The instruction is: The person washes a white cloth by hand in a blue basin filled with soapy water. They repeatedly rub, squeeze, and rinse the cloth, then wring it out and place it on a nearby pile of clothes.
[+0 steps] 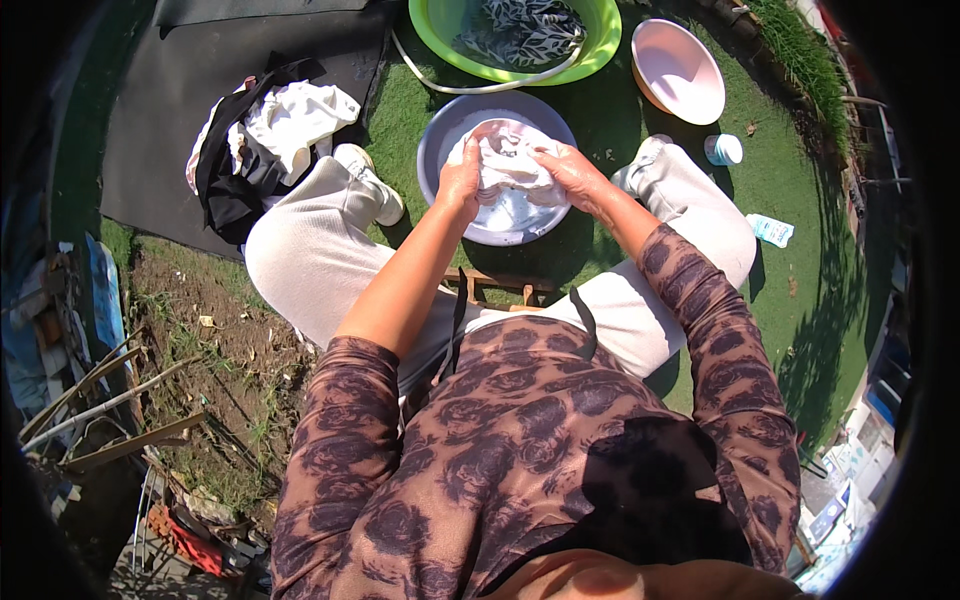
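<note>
Between my two hands I hold a wet, pale pink-white cloth garment (517,159) over a blue-grey plastic basin (431,154). My left hand (461,178) grips its left edge, thumb on top. At the right edge, my right hand (571,174) pinches the fabric, with wet skin showing up the wrist. A small dark mark sits near the garment's middle. Shallow, cloudy water (517,214) glints in the basin below the cloth. The basin stands on green artificial turf between my feet.
A lime-green tub (442,56) with patterned cloth in water stands beyond, a pale hose (480,89) along its rim. A pink basin (686,71), a lidded jar (724,150) and a packet (770,230) lie right. Clothes (300,120) are heaped on a black mat (150,165) at left.
</note>
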### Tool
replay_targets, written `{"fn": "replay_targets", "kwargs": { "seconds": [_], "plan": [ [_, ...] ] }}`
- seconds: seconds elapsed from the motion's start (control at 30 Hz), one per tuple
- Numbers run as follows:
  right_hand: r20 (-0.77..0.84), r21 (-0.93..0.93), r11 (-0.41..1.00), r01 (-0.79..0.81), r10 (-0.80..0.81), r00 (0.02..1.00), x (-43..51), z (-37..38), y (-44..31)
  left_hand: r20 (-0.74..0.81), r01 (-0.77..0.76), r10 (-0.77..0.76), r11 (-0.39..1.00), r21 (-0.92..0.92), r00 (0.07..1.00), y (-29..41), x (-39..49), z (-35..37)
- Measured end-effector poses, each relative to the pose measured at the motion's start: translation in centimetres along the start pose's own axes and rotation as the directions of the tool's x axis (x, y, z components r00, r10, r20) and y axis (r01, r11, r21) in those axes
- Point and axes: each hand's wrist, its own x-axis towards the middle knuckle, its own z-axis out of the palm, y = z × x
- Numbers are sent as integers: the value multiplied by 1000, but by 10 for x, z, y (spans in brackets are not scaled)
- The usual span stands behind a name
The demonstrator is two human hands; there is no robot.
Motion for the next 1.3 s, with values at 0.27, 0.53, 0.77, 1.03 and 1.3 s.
{"fn": "replay_targets", "kwargs": {
  "seconds": [0.27,0.53,0.77,1.03,1.3],
  "plan": [
    [-117,-226,906,358,-390,913,7,59,22,-118,-22,-14,954,-298,993,-22,4,30],
    [-364,-722,691,-30,-342,866,55,51,42,-87,75,-105,953,-294,991,-53,35,26],
    [-398,-668,744,-10,-346,850,81,44,53,-209,206,-230,969,-134,950,-64,59,25],
    [-351,-716,693,-81,-258,900,87,50,66,-352,125,-166,983,-137,921,-29,57,18],
    [-353,-535,844,-26,-196,915,92,49,67,-370,1,-63,986,-164,927,-41,61,16]
  ]
}}
